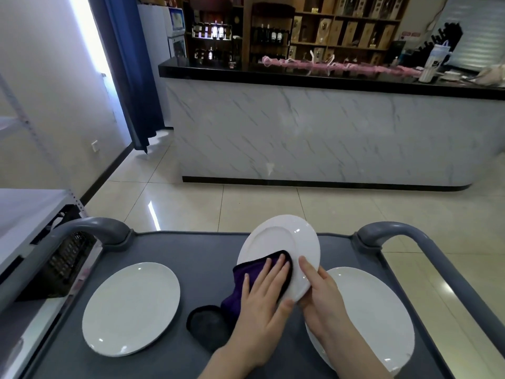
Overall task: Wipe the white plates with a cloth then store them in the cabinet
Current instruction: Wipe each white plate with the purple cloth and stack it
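Lower centre, the right hand [323,292] grips the tilted white plate [278,239] by its rim, steadying it above the cart [202,255] so the left hand [262,299], fingers flat, can press the purple cloth [247,270] across its face.

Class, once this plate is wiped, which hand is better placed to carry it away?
Likely the right hand: it grips the raised plate's rim, while the left hand lies flat on the cloth, pressing it against the plate.

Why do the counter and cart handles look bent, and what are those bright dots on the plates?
Head view: the wide-angle lens bows the countertop and cart handle; the dots are glare on the held plate and left plate; the window is overexposed.
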A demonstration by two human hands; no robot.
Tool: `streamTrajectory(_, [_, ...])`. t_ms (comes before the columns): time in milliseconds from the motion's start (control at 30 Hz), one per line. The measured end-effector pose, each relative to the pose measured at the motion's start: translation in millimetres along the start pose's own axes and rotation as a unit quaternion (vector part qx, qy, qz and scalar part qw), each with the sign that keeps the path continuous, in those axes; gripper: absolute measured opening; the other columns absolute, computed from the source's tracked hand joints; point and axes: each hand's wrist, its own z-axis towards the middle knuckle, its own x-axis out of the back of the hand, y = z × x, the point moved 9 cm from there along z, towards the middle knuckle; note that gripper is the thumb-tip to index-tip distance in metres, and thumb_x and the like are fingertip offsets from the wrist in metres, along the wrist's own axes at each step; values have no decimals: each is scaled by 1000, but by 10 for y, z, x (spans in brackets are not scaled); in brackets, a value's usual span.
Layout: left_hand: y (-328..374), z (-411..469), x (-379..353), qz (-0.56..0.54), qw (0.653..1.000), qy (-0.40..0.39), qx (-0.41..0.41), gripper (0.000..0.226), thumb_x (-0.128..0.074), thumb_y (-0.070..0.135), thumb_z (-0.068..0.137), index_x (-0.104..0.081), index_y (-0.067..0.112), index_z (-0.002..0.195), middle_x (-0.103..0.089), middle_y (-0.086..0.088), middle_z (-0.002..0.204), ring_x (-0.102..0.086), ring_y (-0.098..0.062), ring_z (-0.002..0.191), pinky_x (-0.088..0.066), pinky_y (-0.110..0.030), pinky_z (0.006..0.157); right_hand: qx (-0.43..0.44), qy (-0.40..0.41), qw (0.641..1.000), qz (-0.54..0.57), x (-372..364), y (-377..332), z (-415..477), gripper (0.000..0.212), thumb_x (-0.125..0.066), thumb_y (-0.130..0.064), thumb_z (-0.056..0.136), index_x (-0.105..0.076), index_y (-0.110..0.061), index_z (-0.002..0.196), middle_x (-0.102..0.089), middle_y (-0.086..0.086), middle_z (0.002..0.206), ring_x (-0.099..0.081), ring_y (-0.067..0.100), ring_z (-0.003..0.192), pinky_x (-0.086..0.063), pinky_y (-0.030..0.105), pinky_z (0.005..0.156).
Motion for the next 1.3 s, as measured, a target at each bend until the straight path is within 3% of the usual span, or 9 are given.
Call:
streamTrajectory(300, [-452,355,274,-31,997,-40,61,62,-6,70,85,6,53,143,12,34,155,14,8,145,0,-45,123,21,-1,997,-77,-138,223,-98,25,-65,-16,88,-72,-3,108,-74,19,107,-73,28,96,-60,34,69])
streamTrajectory(567, [-955,52,208,-75,992,-76,72,62,-19,71,91,3,53,146,11,39,155,8,15,143,-3,-16,117,71,46,993,-80,-122,156,-93,16,-65,-14,91,-80,-17,87,-77,8,98,-74,18,86,-60,30,63])
streamTrajectory(667, [-1216,-113,204,-86,983,-101,124,54,-27,61,98,-11,49,149,-8,34,157,-8,14,143,-10,-14,113,112,54,983,-132,-109,78,-85,14,-66,-15,91,-79,-16,86,-77,8,94,-71,18,88,-58,35,75])
streamTrajectory(767, [-1312,-151,404,-40,987,-70,140,42,-35,45,104,-49,32,142,-35,24,148,-28,5,140,-15,-8,108,154,41,956,-245,-173,-4,-102,14,-67,-18,92,-72,-5,90,-70,23,92,-61,21,83,-49,43,76])
streamTrajectory(900, [-1196,-196,982,-118,974,98,168,18,-46,30,103,-61,35,111,-64,16,118,-59,-6,115,-39,-11,94,217,-46,876,-428,-554,-49,-220,22,-63,-17,96,-72,-34,86,-68,-7,72,-54,4,65,-42,19,63])
streamTrajectory(1000, [-1087,-363,1295,-279,922,196,185,22,-44,30,103,-57,35,121,-71,4,110,-70,-12,97,-54,-26,82,236,-123,820,-507,-812,57,-334,24,-62,-18,97,-70,-32,114,-74,-6,88,-64,16,78,-48,27,74])
streamTrajectory(1067, [-1003,-495,1409,-340,892,232,188,26,-44,33,103,-54,35,127,-72,3,107,-73,-17,92,-58,-31,76,289,-151,746,-581,-962,115,-447,29,-64,-18,96,-68,-28,123,-76,-3,95,-68,19,86,-50,30,79])
streamTrajectory(1200, [-977,-854,1464,-352,854,293,246,30,-59,34,96,-59,31,126,-70,-2,105,-72,-21,92,-61,-38,74,481,-218,534,-661,-1260,325,-852,40,-84,-3,73,-77,-18,109,-76,-3,109,-73,18,96,-60,30,65])
streamTrajectory(1300, [-1065,-1164,1435,-316,838,324,304,43,-64,15,92,-52,23,134,-63,-10,110,-68,-23,92,-61,-42,76,533,-253,444,-674,-1314,556,-998,51,-92,-4,60,-78,-20,106,-75,-1,111,-74,21,96,-61,31,62])
